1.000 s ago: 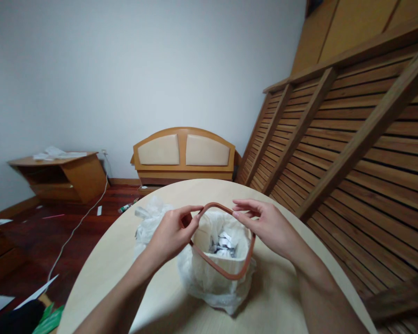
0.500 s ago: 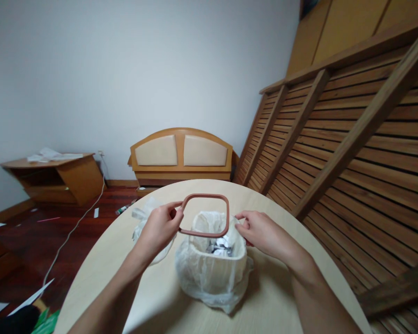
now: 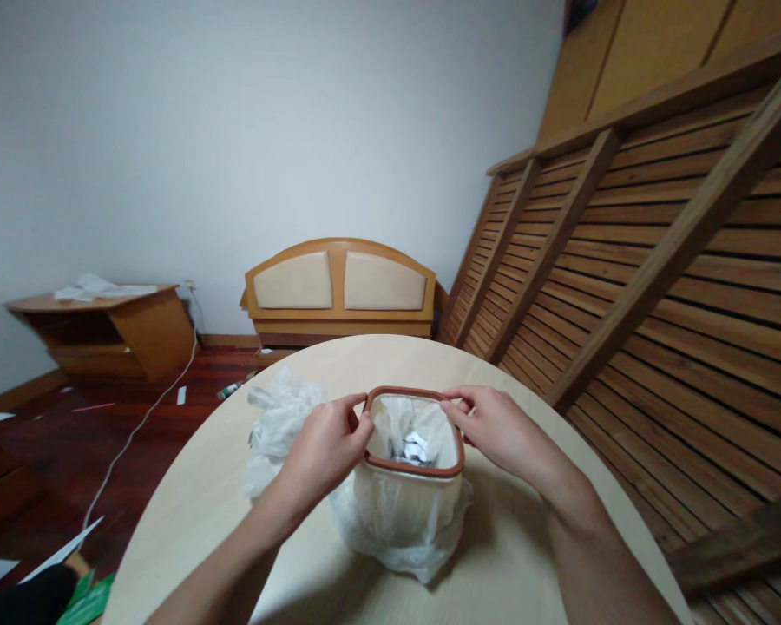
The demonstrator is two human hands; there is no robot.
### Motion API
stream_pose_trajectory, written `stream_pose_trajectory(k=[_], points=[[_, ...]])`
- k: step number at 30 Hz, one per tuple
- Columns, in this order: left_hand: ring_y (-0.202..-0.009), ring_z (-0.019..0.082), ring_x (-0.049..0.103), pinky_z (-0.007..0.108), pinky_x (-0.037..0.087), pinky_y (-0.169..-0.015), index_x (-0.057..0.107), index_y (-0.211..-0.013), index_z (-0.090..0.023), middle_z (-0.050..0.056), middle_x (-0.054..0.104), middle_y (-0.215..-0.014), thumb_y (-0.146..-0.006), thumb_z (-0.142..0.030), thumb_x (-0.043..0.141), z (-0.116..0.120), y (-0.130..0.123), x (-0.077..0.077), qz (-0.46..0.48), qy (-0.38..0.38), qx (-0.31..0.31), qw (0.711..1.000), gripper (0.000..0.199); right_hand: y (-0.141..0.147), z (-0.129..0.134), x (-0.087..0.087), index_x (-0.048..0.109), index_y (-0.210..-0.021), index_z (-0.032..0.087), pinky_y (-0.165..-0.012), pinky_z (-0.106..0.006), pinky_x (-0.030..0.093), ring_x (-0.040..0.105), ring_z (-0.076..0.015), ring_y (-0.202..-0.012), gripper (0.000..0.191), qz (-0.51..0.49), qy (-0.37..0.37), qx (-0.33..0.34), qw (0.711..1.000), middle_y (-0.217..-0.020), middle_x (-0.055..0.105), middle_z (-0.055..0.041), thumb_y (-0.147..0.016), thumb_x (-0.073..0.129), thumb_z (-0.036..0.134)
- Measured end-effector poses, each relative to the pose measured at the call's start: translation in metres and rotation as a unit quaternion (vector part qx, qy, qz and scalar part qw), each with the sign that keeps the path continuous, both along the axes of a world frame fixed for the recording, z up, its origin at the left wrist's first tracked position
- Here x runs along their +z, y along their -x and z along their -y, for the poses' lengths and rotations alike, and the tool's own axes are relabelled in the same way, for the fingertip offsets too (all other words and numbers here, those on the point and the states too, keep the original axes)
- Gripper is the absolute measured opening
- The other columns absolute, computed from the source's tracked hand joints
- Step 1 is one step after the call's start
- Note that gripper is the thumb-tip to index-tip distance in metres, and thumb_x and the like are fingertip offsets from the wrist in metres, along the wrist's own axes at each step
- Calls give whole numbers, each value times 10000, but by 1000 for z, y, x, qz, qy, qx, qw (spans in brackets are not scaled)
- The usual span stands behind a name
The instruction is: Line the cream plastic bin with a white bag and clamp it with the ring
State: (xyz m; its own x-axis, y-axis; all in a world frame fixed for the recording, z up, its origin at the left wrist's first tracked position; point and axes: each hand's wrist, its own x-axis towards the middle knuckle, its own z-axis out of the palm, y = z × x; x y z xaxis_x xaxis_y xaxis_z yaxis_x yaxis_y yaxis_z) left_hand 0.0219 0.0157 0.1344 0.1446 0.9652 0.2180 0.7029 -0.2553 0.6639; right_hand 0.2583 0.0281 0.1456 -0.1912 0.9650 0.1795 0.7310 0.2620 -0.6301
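Observation:
A small cream trash can (image 3: 407, 502) stands on the round table, lined with a translucent plastic bag (image 3: 423, 555) that hangs down around its outside. Crumpled silvery and white scraps (image 3: 415, 447) lie inside it. A brown rounded-square ring (image 3: 403, 469) sits on the can's rim, over the bag. My left hand (image 3: 329, 438) pinches the ring's left side between thumb and fingers. At the far right corner, my right hand (image 3: 491, 421) grips the same ring. Left of the can lies a crumpled, knotted plastic bag (image 3: 279, 421), partly behind my left hand.
The round pale wooden table (image 3: 234, 469) carries these things. Beyond it stands a headboard (image 3: 338, 278) against the wall. Slatted wooden panels (image 3: 625, 269) lean at the right. A low cabinet (image 3: 149, 334) with papers, a white cord (image 3: 140, 425) and floor litter are at the left.
The brown ring has come down from above the can onto its rim. My left hand moved right and down with it; my right hand has taken hold of the ring's far right corner.

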Motion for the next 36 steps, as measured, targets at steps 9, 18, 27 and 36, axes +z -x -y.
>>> stream_pose_trajectory(k=[9, 18, 27, 36], points=[[-661, 214, 673, 295, 427, -631, 713, -1183, -169, 47, 727, -704, -874, -233, 505, 3, 2, 4, -110, 19, 31, 993, 378, 2, -1, -8, 766, -1002, 190, -678, -272, 452, 711, -222, -839, 309, 81, -19, -4, 997, -973, 784, -105, -962, 488, 321], [-1420, 248, 444, 459, 331, -1207, 516, -1405, -150, 135, 471, -1533, -804, -102, 476, -17, 10, -24, 4, -111, -122, 986, 605, 17, 10, -2, 719, -1174, 168, -1011, -382, 465, 628, -273, -1182, 337, 192, -114, -18, 975, -1266, 679, -150, -990, 459, 278], [-1455, 232, 399, 469, 242, -1256, 480, -1432, -110, 132, 446, -1557, -796, -63, 432, -18, 9, -24, -6, -34, -172, 984, 640, 23, 9, -22, 176, -1595, 54, -1255, -508, 158, 68, -367, -1546, 1330, 154, 32, 153, 976, -1672, 84, -203, -638, 671, 835], [-1440, 217, 421, 440, 321, -1218, 434, -1487, -214, 87, 463, -1554, -1021, -295, 323, -27, 15, -43, 3, -79, -169, 982, 485, 32, 12, -28, 327, -1567, 135, -1238, -497, 220, 188, -341, -1522, 1172, 146, -13, 119, 982, -1634, 286, -156, -641, 754, 714]])
